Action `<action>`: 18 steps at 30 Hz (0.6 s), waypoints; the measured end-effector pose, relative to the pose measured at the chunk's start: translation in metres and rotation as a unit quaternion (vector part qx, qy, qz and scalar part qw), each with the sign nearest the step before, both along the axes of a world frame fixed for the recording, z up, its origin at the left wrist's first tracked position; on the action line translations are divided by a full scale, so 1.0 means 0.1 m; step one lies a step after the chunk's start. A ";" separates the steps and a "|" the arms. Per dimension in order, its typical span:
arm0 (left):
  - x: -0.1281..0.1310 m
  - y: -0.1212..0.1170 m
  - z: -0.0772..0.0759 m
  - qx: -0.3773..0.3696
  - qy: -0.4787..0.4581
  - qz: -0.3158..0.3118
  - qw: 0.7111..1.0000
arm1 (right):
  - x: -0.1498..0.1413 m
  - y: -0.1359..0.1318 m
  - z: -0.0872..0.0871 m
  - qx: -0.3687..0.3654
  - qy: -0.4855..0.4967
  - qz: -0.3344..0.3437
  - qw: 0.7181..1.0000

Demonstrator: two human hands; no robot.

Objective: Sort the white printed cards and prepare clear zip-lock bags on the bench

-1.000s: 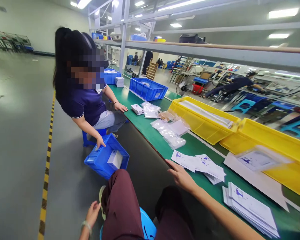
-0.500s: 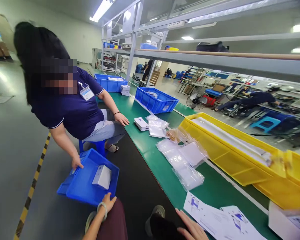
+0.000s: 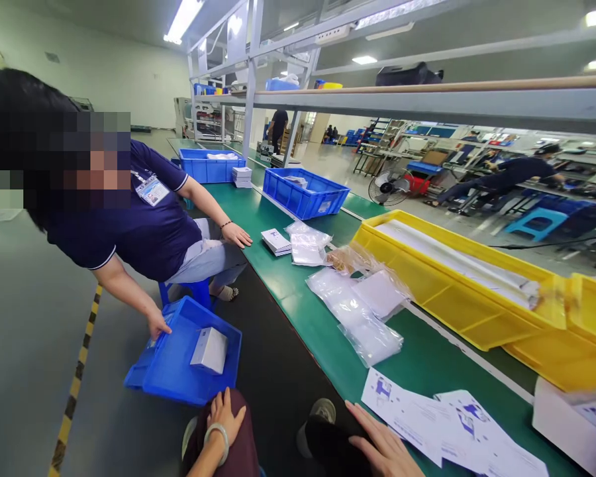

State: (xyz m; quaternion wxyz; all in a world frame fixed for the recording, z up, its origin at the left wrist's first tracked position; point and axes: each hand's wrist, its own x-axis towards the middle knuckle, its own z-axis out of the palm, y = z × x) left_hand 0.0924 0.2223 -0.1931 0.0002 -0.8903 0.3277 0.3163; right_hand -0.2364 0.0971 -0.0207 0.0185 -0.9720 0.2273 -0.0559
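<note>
My left hand (image 3: 226, 416) rests open on my knee, fingers spread, just below the near rim of a blue bin (image 3: 179, 371) on the floor. The bin holds a small white box (image 3: 209, 350). A co-worker in a dark blue shirt (image 3: 134, 225) leans over and grips the bin's far edge with one hand (image 3: 157, 326); the other hand lies on the table edge. My right hand (image 3: 385, 447) lies flat and open at the edge of the green table (image 3: 298, 291), beside printed leaflets (image 3: 427, 424).
Clear plastic bags (image 3: 357, 311) lie along the table with a small white stack (image 3: 276, 241). Two yellow bins (image 3: 457, 291) and a blue bin (image 3: 305, 192) stand further back. A yellow-black line (image 3: 74, 391) marks the floor. Other people work at benches beyond.
My left hand has dropped from the bin's near rim onto my knee. The view shifted slightly; the co-worker still holds the bin's far edge. My right hand stays at the table edge.
</note>
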 end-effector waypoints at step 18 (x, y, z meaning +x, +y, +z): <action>-0.64 0.34 0.31 0.035 -0.083 -0.061 0.994 | 0.07 0.06 0.06 0.014 0.016 -0.009 1.000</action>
